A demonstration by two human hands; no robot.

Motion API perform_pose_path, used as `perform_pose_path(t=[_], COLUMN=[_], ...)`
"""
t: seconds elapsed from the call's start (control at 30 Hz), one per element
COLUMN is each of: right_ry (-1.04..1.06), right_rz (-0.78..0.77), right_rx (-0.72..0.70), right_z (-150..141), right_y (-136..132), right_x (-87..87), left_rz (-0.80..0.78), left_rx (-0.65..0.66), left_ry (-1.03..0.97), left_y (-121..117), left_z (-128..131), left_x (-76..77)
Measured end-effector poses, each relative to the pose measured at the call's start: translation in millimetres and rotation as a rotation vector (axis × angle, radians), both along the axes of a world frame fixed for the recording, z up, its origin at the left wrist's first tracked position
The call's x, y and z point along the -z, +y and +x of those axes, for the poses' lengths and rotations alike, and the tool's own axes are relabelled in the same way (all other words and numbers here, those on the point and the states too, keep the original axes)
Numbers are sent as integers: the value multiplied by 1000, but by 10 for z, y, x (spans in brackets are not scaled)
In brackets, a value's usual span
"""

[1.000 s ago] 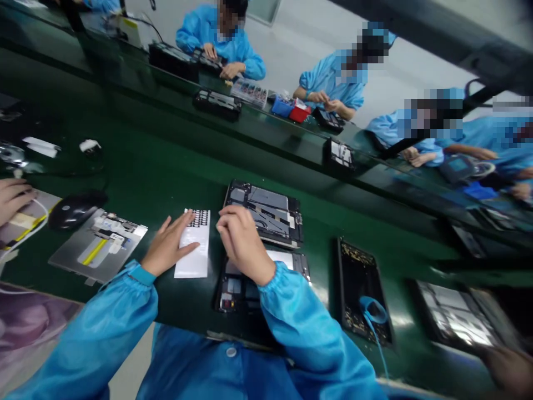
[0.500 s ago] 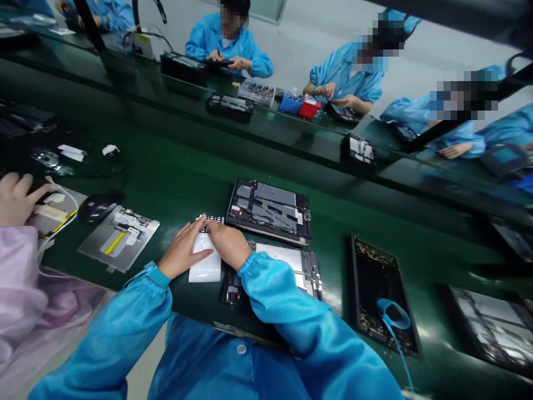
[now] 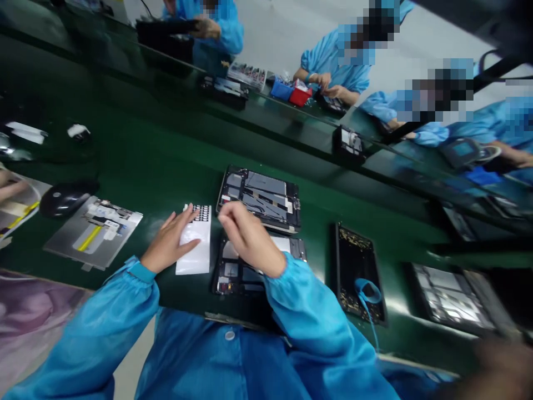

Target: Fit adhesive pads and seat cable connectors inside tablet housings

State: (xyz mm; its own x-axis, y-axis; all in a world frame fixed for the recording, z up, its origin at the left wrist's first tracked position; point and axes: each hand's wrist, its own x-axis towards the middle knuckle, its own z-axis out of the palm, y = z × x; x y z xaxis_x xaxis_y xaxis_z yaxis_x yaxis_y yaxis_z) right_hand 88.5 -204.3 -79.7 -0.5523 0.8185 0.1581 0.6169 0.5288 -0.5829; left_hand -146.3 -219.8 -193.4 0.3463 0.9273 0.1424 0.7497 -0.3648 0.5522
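Note:
A white backing sheet [image 3: 195, 256] with rows of small black stickers at its far end lies on the green bench. My left hand [image 3: 170, 241] rests on its left side, fingers stretched out and thumb apart. My right hand [image 3: 252, 239] is raised above an opened tablet [image 3: 233, 273], with its fingertips pinched together. Whatever they hold is too small or hidden to name. Just beyond, a second opened tablet [image 3: 268, 186] shows its grey batteries and dark cables; my right fingers overlap its near left corner in view.
Left of the sheet lie a metal-backed screen panel [image 3: 125, 222] with yellow tape and a black mouse [image 3: 62, 199]. To the right stands a black tray [image 3: 358, 266] of small brass-coloured parts, a blue wrist strap [image 3: 368, 291] over it. Co-workers sit across the raised shelf.
My right hand has lifted off the sticker sheet and moved right, over the tablets, with fingers pinched. My left hand stays on the sheet. The whole view has shifted somewhat.

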Motion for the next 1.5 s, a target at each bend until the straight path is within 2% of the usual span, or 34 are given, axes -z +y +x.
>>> perform_pose_path(t=[0.07, 0.13, 0.2, 0.3, 0.4, 0.53, 0.67, 0.9, 1.27, 1.37, 1.5], right_ry=[200, 180, 72, -72, -127, -123, -125, -147, -205, -124, 58], right_rz=[73, 114, 128, 141, 174, 189, 160, 140, 142, 130, 112], right_rx=[73, 152, 212, 282, 317, 272, 213, 194, 170, 180, 303], right_z=[359, 672, 894, 1048, 1048, 970, 928, 925, 912, 959, 1038], right_y=[-324, -690, -1033, -1412, -1589, -1584, -1507, -1476, -1468, -1490, -1553], right_x=[-110, -79, 83, 418, 649, 739, 769, 784, 722, 772, 842], left_rz=[78, 195, 279, 254, 191, 128, 63, 27, 104, 115, 130], left_rx=[-15, -58, -50, 129, 265, 268, 222, 213, 237, 237, 235], left_ry=[0, -25, -56, -67, -65, -100, -162, -200, -189, -187, -164], left_y=[-15, -98, -266, -610, -890, -1007, -977, -966, -927, -932, -949], left_z=[12, 82, 233, 588, 972, 1274, 1308, 1289, 1304, 1306, 1323], left_x=[-55, -162, -301, -461, -460, -299, -204, -204, -237, -233, -238])
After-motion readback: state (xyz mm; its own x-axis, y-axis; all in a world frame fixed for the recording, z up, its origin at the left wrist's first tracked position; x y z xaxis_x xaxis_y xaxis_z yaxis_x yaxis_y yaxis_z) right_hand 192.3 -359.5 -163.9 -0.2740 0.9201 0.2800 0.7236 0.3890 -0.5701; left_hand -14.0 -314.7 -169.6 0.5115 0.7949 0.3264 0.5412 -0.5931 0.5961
